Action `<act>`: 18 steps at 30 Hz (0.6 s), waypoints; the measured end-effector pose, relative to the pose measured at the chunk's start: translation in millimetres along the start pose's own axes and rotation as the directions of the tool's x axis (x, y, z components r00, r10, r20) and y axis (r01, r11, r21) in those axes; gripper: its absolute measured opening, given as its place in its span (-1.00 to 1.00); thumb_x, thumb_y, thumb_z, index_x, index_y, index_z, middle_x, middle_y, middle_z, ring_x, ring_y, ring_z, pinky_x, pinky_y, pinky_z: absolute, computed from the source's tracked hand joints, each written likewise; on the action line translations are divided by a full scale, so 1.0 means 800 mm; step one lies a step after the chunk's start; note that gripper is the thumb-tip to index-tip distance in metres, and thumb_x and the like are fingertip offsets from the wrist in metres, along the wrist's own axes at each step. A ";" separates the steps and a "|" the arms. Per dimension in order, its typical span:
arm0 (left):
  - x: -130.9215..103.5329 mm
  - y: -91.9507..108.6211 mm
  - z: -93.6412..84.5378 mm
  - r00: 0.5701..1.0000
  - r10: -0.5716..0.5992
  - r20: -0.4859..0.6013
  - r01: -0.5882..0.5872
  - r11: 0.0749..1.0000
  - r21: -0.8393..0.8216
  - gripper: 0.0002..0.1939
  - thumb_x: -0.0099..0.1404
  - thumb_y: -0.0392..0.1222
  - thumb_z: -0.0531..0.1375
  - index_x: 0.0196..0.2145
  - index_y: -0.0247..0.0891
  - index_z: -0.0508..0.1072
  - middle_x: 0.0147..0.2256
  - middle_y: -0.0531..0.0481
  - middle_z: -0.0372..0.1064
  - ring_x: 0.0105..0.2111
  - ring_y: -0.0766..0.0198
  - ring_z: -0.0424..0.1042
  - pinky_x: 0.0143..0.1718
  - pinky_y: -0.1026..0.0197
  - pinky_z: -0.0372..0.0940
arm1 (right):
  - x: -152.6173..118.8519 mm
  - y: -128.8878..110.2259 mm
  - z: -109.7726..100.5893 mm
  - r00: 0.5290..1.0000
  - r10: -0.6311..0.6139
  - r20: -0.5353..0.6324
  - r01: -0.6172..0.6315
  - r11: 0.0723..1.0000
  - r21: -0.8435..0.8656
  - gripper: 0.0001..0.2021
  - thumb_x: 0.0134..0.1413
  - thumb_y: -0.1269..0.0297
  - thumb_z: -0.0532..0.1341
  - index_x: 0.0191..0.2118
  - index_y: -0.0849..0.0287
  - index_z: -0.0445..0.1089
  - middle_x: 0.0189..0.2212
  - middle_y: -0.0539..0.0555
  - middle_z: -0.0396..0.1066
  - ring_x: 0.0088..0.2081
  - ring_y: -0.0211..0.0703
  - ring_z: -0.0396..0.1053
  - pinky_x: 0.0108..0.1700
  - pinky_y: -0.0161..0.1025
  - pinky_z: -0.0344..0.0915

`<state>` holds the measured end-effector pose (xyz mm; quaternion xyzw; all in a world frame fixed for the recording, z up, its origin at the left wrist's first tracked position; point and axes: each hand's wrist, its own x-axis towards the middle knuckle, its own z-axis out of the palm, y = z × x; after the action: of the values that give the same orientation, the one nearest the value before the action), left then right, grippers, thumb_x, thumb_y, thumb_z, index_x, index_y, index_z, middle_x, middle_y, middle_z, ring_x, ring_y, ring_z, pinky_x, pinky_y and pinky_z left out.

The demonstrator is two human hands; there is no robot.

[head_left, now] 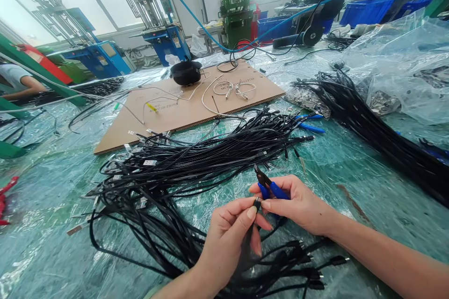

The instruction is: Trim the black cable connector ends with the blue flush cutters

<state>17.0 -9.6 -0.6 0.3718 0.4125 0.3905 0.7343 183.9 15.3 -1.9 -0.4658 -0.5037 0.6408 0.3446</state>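
Between the thumb and fingers of my left hand (229, 233) is the small connector end of a black cable (257, 203), its metal tip pointing up. My right hand (298, 203) is closed around a pair of blue-handled cutters (270, 184), whose dark jaws point up and away from me. The right thumb and fingertips come right up to the connector. A large bundle of black cables (206, 154) lies just beyond my hands, with white-tagged ends at the left. More black cable ends (298, 261) spread out below my hands.
Behind the bundle lies a cardboard sheet (189, 98) bearing a black bowl (185, 73) and coiled pale cables (238, 88). Another thick cable bundle (379, 135) runs along the right, near clear plastic bags (410, 60). A person's arm (28, 86) shows at far left; another person stands at the back.
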 end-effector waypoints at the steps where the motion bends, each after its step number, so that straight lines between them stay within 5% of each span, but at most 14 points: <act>1: 0.000 0.000 0.000 1.000 0.000 -0.004 0.000 1.000 0.002 -0.84 0.24 -0.19 0.18 -0.27 -0.30 0.51 -0.51 -0.02 0.47 -0.71 0.48 0.28 -0.61 0.40 0.17 | 0.000 0.000 0.000 1.000 -0.003 0.004 0.003 1.000 -0.005 -0.76 -0.17 0.28 0.27 -0.29 0.24 0.48 -0.45 0.02 0.44 -0.40 -0.21 0.34 -0.29 -0.24 0.25; 18: 0.001 -0.004 -0.004 1.000 0.010 -0.001 -0.010 1.000 -0.021 -0.83 0.20 -0.19 0.22 -0.26 -0.29 0.53 -0.50 -0.03 0.49 -0.70 0.47 0.30 -0.60 0.39 0.15 | -0.001 -0.001 0.002 1.000 0.010 0.008 -0.010 1.000 -0.016 -0.76 -0.15 0.27 0.25 -0.29 0.25 0.47 -0.53 -0.01 0.39 -0.45 -0.24 0.26 -0.35 -0.25 0.18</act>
<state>15.3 -9.8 -5.0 0.3660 0.4067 0.3986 0.7361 182.9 14.7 -0.7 -0.4686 -0.5079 0.6401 0.3356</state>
